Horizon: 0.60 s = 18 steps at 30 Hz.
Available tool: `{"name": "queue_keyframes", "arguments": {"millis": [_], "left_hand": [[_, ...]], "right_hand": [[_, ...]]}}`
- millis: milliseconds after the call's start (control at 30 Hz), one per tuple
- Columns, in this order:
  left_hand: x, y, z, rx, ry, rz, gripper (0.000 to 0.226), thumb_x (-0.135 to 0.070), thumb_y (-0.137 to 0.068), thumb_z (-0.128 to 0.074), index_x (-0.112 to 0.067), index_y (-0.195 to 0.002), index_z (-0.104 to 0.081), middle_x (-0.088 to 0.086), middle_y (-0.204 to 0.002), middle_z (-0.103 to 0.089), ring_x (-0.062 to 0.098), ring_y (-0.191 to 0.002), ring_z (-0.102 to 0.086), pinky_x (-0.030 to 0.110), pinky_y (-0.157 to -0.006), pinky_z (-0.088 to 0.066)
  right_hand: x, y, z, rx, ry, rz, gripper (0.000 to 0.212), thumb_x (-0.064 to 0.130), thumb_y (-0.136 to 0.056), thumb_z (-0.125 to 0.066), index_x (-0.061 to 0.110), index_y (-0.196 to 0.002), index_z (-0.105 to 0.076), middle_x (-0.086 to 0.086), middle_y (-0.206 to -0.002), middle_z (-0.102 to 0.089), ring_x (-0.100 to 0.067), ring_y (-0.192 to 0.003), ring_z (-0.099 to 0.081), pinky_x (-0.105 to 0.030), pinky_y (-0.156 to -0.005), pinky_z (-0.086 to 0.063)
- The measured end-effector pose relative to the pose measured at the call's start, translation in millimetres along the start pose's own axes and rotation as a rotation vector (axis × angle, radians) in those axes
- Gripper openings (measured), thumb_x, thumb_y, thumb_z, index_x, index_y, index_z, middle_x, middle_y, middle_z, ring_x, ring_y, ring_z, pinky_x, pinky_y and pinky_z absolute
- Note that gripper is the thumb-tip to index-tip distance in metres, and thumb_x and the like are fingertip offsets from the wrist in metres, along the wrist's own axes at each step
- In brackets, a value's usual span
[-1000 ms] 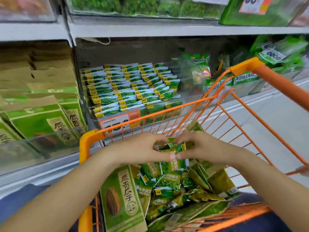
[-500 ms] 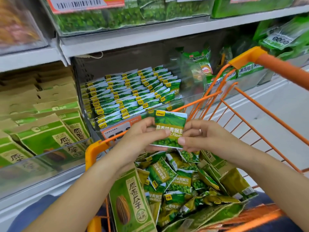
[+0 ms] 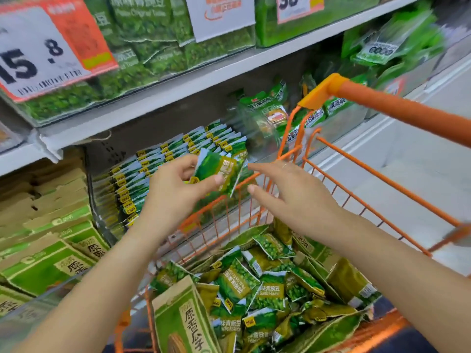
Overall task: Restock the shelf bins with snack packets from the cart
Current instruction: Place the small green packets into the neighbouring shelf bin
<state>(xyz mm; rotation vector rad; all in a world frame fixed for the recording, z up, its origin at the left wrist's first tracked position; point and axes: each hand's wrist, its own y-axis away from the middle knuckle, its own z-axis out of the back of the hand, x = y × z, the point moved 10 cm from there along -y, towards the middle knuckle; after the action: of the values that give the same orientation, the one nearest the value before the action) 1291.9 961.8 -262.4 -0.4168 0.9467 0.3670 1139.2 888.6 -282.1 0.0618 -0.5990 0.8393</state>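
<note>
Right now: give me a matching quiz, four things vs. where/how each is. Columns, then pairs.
1. left hand
2. right hand
3. loose green packets
4. price tag reading 15.8

A. on the upper shelf front
B. piled in the orange cart
C. open, holding nothing
D. gripping a small green packet

Pairs: 1-D, 2-C, 3-B, 4-A
</note>
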Motion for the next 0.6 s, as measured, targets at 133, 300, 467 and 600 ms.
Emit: {"name": "queue_keyframes", "arguments": {"millis": [133, 300, 467, 600], "left_hand": [[-5, -62, -4, -0.112, -0.148, -0.065, 0.008, -0.023, -0.082, -0.075, -0.021, -0.087, -0.07, -0.008, -0.083, -0.073, 0.007, -0.079, -0.069, 0.034, -0.081, -0.054], [15, -123, -35, -0.143, -0.371, 0.008, 0.024, -0.028, -0.085, -0.071, -0.007, -0.073, -0.068, 0.002, -0.059, -0.051, 0.018, -0.058, -0.044, 0.025, -0.055, -0.034], [37, -141, -70, 0.0, -0.62, 0.071, 0.018, -0.031, -0.085, -0.074, -0.014, -0.083, -0.068, 0.013, -0.085, -0.062, 0.018, -0.072, -0.046, 0.031, -0.068, -0.038], [34, -152, -91, 0.044, -0.895, 0.081, 0.032, -0.035, -0.082, -0.075, -0.015, -0.063, -0.059, 0.003, -0.064, -0.058, 0.023, -0.062, -0.054, 0.027, -0.053, -0.033]], "right_hand": [[-25, -12, -30, 0.19, 0.381, 0.015, 0.071, 0.042, -0.099, -0.041, 0.027, -0.154, 0.002, -0.005, -0.161, 0.008, -0.021, -0.148, 0.008, -0.04, -0.119, -0.004], [-37, -16, -41, 0.27, 0.424, -0.017, 0.079, 0.033, -0.099, -0.046, 0.026, -0.152, 0.012, -0.008, -0.16, 0.017, -0.027, -0.148, 0.009, -0.047, -0.12, -0.005], [-34, -11, -48, 0.257, 0.419, 0.0, 0.083, 0.027, -0.098, -0.046, 0.018, -0.151, 0.016, -0.014, -0.158, 0.021, -0.031, -0.148, 0.005, -0.048, -0.119, -0.008], [-32, -13, -48, 0.265, 0.402, 0.009, 0.084, 0.029, -0.098, -0.049, 0.015, -0.152, 0.014, -0.017, -0.158, 0.019, -0.034, -0.147, 0.002, -0.049, -0.119, -0.01]]}}
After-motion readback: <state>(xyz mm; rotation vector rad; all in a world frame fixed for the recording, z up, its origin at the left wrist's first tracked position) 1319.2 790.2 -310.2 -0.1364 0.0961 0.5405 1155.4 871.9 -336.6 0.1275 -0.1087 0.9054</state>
